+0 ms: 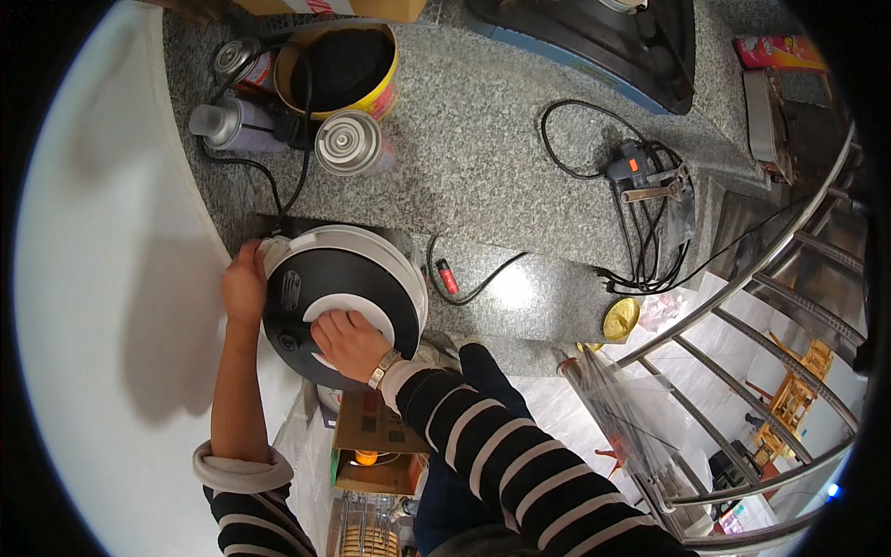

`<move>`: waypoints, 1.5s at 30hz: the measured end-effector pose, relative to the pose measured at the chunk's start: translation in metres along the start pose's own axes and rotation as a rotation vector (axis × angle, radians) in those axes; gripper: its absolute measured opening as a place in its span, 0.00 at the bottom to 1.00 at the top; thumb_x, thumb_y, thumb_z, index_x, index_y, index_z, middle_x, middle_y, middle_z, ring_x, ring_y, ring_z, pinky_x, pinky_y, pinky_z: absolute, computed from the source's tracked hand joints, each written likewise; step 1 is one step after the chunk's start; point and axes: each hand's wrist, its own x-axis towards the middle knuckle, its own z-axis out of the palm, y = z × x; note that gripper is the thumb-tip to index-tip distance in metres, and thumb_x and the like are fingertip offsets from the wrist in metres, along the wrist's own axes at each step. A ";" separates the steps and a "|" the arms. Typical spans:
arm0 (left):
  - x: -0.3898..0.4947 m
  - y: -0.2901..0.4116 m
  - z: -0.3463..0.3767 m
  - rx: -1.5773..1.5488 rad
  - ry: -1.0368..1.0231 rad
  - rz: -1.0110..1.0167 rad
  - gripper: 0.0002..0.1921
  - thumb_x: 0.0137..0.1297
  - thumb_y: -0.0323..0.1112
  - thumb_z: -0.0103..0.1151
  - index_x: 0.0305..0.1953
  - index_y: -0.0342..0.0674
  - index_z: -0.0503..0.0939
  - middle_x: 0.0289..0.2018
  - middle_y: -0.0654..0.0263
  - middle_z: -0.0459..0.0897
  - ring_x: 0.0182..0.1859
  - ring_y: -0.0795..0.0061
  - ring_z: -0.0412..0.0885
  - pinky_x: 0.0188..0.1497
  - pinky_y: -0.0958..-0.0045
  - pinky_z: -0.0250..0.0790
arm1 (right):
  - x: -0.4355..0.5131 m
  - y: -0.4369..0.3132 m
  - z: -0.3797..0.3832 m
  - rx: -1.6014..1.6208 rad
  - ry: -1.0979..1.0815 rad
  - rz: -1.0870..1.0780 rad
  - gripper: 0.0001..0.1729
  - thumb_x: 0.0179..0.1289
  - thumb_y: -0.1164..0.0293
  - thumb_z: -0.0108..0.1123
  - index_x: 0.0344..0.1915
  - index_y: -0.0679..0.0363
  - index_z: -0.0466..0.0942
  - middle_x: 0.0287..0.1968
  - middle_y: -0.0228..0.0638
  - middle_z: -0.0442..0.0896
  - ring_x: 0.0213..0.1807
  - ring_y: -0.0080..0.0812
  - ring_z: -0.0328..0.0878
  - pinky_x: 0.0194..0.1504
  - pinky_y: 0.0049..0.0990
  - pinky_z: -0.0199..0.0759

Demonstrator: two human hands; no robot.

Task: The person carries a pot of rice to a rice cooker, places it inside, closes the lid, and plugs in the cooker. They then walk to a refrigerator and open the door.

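A round kitchen appliance, likely an electric cooker point(351, 237), stands at the counter's lower left with a pale rim and a black lid point(362, 268). A white ring point(376, 313) marks the lid's middle. My left hand point(243, 282) grips a whitish piece point(277, 247) at the rim's upper left; whether it is cloth or part of the appliance is unclear. Over the lid's centre lies my right hand point(351, 344), fingers bent, wearing a wrist band point(383, 369). What sits beneath that palm is hidden.
Several spray or gas cans, such as one can point(348, 143), stand beside a yellow tub point(390, 97). A red lighter point(447, 276) lies near a black cable point(473, 296). Coiled cords point(651, 230) hold an adjustable wrench point(647, 193). A gas stove point(592, 42) and steel railing point(738, 285) flank the counter.
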 end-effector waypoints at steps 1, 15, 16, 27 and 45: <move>0.002 -0.001 0.000 -0.015 -0.004 -0.030 0.10 0.63 0.35 0.50 0.45 0.44 0.75 0.33 0.53 0.82 0.33 0.49 0.79 0.34 0.55 0.72 | 0.000 0.001 0.001 -0.003 0.003 -0.012 0.19 0.52 0.58 0.55 0.42 0.55 0.73 0.38 0.30 0.71 0.44 0.31 0.67 0.42 0.29 0.61; -0.090 0.039 0.001 -0.925 0.141 -0.729 0.28 0.65 0.44 0.52 0.59 0.30 0.65 0.56 0.48 0.70 0.58 0.60 0.69 0.61 0.70 0.58 | -0.004 -0.023 -0.002 0.162 -0.046 0.318 0.28 0.46 0.53 0.63 0.43 0.60 0.72 0.38 0.37 0.71 0.43 0.38 0.69 0.41 0.33 0.63; -0.089 0.037 0.004 -0.933 0.141 -0.713 0.29 0.65 0.45 0.53 0.60 0.30 0.65 0.56 0.48 0.70 0.59 0.60 0.69 0.61 0.70 0.58 | -0.005 -0.025 -0.001 0.156 0.020 0.321 0.28 0.46 0.53 0.62 0.43 0.61 0.72 0.39 0.37 0.72 0.42 0.39 0.69 0.41 0.34 0.63; -0.070 0.024 -0.009 -0.516 -0.150 -0.624 0.35 0.61 0.54 0.54 0.58 0.29 0.66 0.53 0.42 0.72 0.57 0.48 0.70 0.59 0.63 0.61 | -0.004 -0.013 0.000 0.068 0.040 0.123 0.31 0.48 0.53 0.62 0.46 0.62 0.71 0.42 0.36 0.72 0.42 0.36 0.69 0.42 0.33 0.62; -0.049 0.031 -0.016 -0.364 -0.240 -0.631 0.36 0.62 0.58 0.47 0.57 0.27 0.66 0.48 0.38 0.74 0.52 0.44 0.73 0.54 0.58 0.65 | 0.011 -0.001 -0.015 0.195 0.039 0.174 0.30 0.42 0.56 0.67 0.44 0.61 0.71 0.39 0.36 0.72 0.41 0.39 0.70 0.41 0.34 0.65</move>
